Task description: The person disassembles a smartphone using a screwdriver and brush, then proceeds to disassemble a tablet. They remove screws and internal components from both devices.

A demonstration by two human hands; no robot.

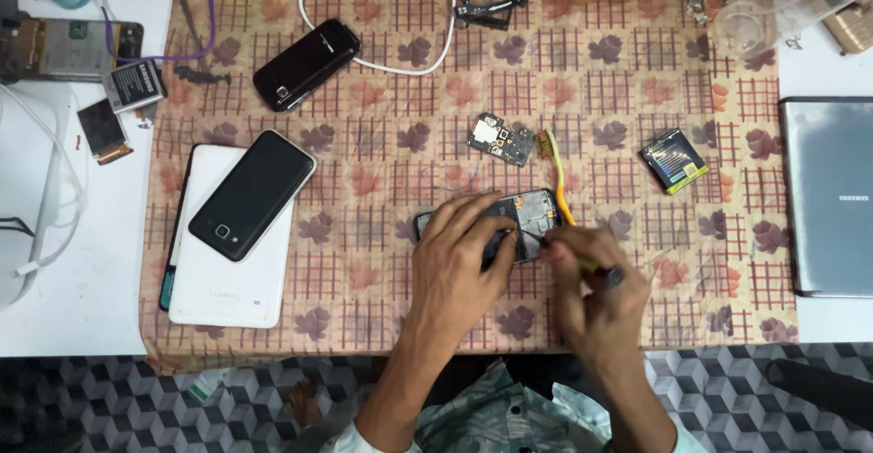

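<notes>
An opened dark phone (532, 212) with its insides showing lies on the patterned cloth (582, 116). My left hand (459, 266) presses down on its left half and steadies it. My right hand (591, 285) grips a thin dark tool (611, 276) whose tip meets the phone's lower edge; the tool is mostly hidden by my fingers. A yellow toothbrush (556, 171) lies just right of the phone. A small circuit board (501, 139) rests on the cloth above it.
A black phone (252, 194) lies on a white tablet (227, 271) at left; another black phone (306, 64) with a white cable (427, 53) sits above. A battery (673, 161) lies at right, a grey laptop (829, 194) at the far right. Phone parts (109, 80) crowd the left edge.
</notes>
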